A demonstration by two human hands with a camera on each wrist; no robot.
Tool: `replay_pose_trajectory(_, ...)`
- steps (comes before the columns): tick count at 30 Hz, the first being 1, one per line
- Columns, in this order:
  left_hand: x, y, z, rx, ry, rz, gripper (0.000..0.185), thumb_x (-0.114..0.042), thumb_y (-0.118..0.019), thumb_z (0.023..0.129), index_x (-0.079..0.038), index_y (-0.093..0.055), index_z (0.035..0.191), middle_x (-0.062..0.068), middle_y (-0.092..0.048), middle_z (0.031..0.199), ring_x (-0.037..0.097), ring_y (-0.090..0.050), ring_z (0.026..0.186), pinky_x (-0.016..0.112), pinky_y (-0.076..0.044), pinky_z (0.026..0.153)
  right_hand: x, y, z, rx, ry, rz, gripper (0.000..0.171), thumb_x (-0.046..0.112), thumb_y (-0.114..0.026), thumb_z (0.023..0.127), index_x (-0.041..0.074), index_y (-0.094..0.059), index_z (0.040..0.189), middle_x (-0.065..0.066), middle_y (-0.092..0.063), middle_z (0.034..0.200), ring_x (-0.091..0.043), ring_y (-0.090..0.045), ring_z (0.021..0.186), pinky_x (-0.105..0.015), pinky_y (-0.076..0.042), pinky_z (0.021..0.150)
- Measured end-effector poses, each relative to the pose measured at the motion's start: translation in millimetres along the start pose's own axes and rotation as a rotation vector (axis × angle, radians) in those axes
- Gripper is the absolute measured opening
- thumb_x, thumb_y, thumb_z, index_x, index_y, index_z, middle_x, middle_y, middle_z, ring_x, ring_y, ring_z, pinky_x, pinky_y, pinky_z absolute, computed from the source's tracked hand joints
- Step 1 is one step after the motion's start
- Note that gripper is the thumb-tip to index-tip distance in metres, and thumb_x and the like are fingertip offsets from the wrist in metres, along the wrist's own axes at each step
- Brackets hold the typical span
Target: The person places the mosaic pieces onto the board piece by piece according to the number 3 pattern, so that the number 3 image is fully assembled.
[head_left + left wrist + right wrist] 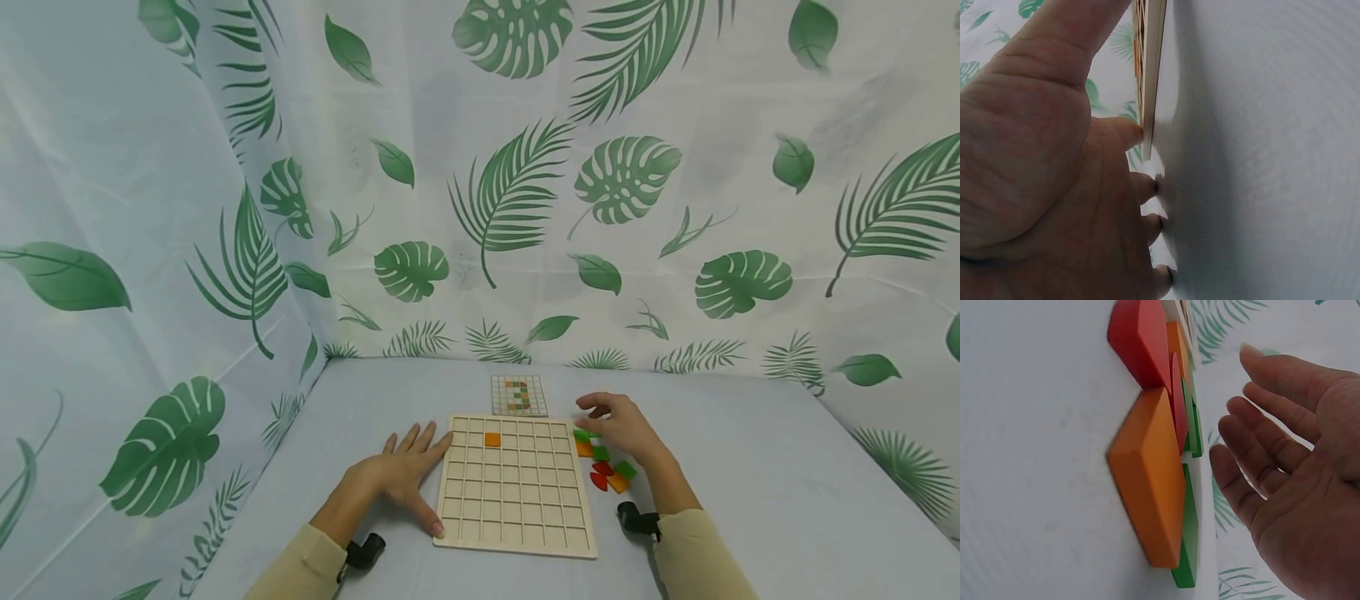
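Note:
A pale wooden grid board [517, 492] lies on the table with one orange square tile [492, 439] in a cell of its top row. My left hand [405, 471] rests along the board's left edge, fingers spread, thumb near the lower corner and index fingertip at the upper side. Above the small pile right of the board hovers my right hand [621, 423], its fingers loosely bent and nothing between them in the right wrist view. The pile holds green tiles [626, 470], orange tiles [1147, 481] and red curved-edged tiles [1141, 344].
A small printed pattern card [519, 395] with coloured squares lies just behind the board. White cloth covers the table [787, 483]. A leaf-print curtain [525, 208] hangs behind and on the left. A black wrist camera [637, 518] sits near the tiles.

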State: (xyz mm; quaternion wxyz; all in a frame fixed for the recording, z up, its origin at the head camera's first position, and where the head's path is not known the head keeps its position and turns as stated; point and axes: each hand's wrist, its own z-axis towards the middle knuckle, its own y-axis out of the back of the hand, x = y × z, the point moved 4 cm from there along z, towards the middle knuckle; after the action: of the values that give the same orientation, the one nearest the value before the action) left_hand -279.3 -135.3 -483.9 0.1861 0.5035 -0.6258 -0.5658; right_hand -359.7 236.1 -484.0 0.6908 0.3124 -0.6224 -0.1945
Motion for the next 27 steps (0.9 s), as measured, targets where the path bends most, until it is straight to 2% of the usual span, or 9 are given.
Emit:
replay_pose_trajectory(5,0.6,-0.1,0.8,0.001,0.005,0.011,0.137,-0.077,-0.075,0.053,-0.022,-0.004,0.156,0.015,0.006,0.16,0.038,0.008,0.146,0.064,0.001,0.111,-4,1,-2,0.0,-0.028,0.004,0.042,0.032,-0.071,0.088,0.013,-0.062,0.124,-0.006,-0.061,0.12,-0.027,-0.055,0.108,-0.045,-0.049,0.089)
replay_pose_trajectory(11,0.5,-1.1,2.0,-0.002,0.008,0.023,0.138,-0.077,-0.075,0.052,-0.022,-0.004,0.156,0.016,0.005,0.16,0.038,0.007,0.146,0.064,0.0,0.111,-10,4,-2,-0.01,-0.077,0.001,0.041,0.031,-0.072,0.086,0.014,-0.063,0.123,-0.007,-0.06,0.122,-0.027,-0.053,0.108,-0.045,-0.048,0.09)
replay_pose_trajectory(23,0.6,-1.6,2.7,-0.002,0.018,0.022,0.138,-0.079,-0.074,0.051,-0.023,-0.005,0.156,0.014,0.004,0.161,0.037,0.007,0.146,0.064,0.0,0.112,-13,7,-3,0.008,-0.057,-0.012,0.037,0.017,-0.073,0.084,0.008,-0.065,0.119,-0.008,-0.064,0.115,-0.024,-0.056,0.097,-0.043,-0.049,0.087)
replay_pose_trajectory(27,1.2,-2.8,2.8,-0.003,0.024,0.019,0.138,-0.079,-0.074,0.05,-0.024,-0.005,0.156,0.014,0.004,0.161,0.037,0.007,0.146,0.063,0.0,0.112,-14,6,-4,0.01,-0.094,-0.022,0.035,0.012,-0.072,0.084,0.007,-0.066,0.118,-0.008,-0.065,0.111,-0.024,-0.056,0.094,-0.041,-0.05,0.085)
